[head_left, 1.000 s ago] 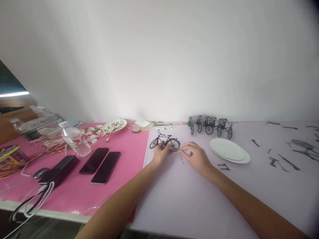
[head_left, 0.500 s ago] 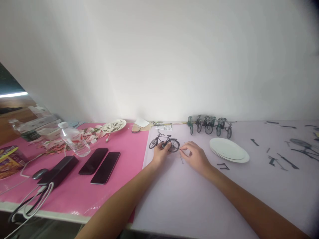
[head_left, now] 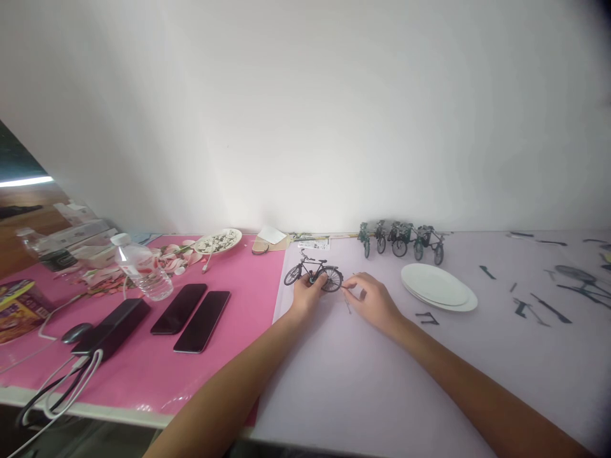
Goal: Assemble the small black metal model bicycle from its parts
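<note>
A small black model bicycle (head_left: pixel 312 262) is held upright above the pale cloth. My left hand (head_left: pixel 306 296) grips it low down, thumb across the frame near the rear wheel. Just right of that wheel, my right hand (head_left: pixel 370 298) is closed in a pinch, thumb and forefinger together at the wheel's edge. A thin dark piece seems to show at those fingertips, too small to name. Below the hands, a slim grey part (head_left: pixel 348 307) lies on the cloth. Farther right rests a dark bracket-shaped part (head_left: pixel 427 319).
Several finished model bicycles (head_left: pixel 400 243) stand along the wall. Two stacked white plates (head_left: pixel 443 286) lie to the right, with loose black parts (head_left: pixel 551 308) beyond. On the pink cover at left are two phones (head_left: pixel 202 322), a water bottle (head_left: pixel 143 270) and a black power block (head_left: pixel 112 327).
The model bicycle and both hands have shifted very slightly to the left. My grip on the bicycle and the right-hand pinch look the same.
</note>
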{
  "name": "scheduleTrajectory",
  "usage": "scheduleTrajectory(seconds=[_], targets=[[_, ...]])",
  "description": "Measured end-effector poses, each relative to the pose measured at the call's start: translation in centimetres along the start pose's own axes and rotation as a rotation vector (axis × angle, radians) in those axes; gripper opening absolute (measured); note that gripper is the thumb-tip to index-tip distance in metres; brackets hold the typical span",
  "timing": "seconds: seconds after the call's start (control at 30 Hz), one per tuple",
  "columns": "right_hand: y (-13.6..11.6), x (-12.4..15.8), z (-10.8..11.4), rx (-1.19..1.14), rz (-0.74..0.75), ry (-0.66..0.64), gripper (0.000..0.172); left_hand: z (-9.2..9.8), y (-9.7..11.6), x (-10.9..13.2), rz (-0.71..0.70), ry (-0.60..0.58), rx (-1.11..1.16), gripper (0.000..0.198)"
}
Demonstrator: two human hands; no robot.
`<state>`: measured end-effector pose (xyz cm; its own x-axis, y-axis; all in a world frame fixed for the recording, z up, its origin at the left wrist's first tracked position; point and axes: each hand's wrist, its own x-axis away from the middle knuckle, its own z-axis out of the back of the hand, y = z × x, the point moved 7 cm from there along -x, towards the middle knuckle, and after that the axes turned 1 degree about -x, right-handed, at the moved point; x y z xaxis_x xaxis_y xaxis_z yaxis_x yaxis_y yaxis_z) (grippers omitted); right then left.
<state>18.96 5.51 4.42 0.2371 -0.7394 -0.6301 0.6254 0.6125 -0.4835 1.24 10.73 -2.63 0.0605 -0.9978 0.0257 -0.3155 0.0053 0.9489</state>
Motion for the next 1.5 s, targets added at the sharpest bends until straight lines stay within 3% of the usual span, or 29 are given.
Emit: scheduleTrajectory(seconds=[1.2,1.5], targets=[[-0.04,0.21,-0.3,-0.07,-0.046,-0.022,0.008,-0.24,0.07,0.33,0.037,-0.03,0.023,0.046],[0.05,0.22,-0.61,-0.07,-0.058,-0.077,0.006,-0.4,0.18,0.26,0.072,-0.048,0.017,0.039]])
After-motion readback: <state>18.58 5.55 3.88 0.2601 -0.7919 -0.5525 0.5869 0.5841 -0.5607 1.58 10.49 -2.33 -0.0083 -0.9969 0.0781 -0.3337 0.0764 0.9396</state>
